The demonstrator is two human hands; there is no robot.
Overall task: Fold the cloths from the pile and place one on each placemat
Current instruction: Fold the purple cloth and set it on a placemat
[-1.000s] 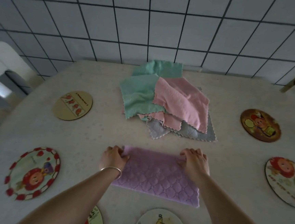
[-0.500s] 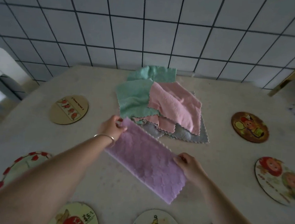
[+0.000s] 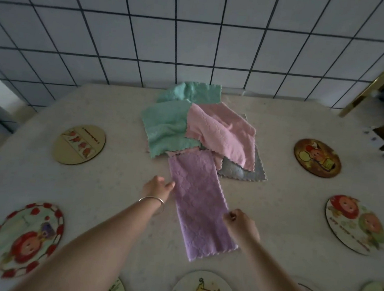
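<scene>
Dim, flat daylight is cast over the table (image 3: 103, 191), with a brighter patch seen at the far left edge and only faint shadows thrown beneath the arms. Straight grout lines on the tiled wall (image 3: 195, 41) are bowed by wide-angle distortion. Soft blur is noted throughout, heaviest on the placemats (image 3: 356, 224) at the frame's edges.

Bare forearms, a thin silver bangle (image 3: 152, 200) on the left wrist.

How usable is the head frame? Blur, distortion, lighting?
Head view: dim, flat light, no glare; wide-angle bends the wall tiles; placemats at the edges look soft, both hands slightly blurred; purple cloth texture legible.
</scene>
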